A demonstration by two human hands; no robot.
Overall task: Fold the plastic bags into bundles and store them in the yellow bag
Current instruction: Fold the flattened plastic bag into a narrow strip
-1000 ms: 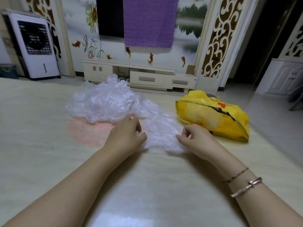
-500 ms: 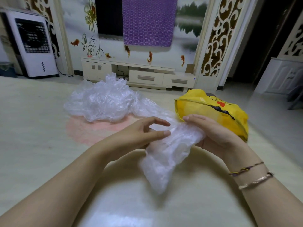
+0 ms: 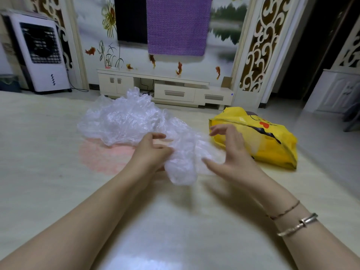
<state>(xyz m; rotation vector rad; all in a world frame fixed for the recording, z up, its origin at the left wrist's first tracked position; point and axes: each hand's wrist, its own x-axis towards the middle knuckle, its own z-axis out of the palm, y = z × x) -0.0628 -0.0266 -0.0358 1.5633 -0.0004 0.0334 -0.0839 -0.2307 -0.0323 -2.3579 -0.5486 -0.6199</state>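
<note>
Glossy cream table (image 3: 58, 172) | left hand (image 3: 150, 152) pinches crumpled clear plastic bag (image 3: 181, 162), now bunched lower than half a second ago | right hand (image 3: 231, 151) has let go, fingers spread, palm inward | filmy bag pile (image 3: 120, 121) behind | yellow bag (image 3: 272, 141) lying right, near the right hand

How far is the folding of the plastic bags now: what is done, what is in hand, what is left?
Done: the yellow bag already bulges, though its contents are unclear. In hand: the left hand grips one clear plastic bag, loosely scrunched and not yet a bundle, while the right hand is open beside it. Left: a crumpled pile of clear bags on the floor, unfolded.
</note>
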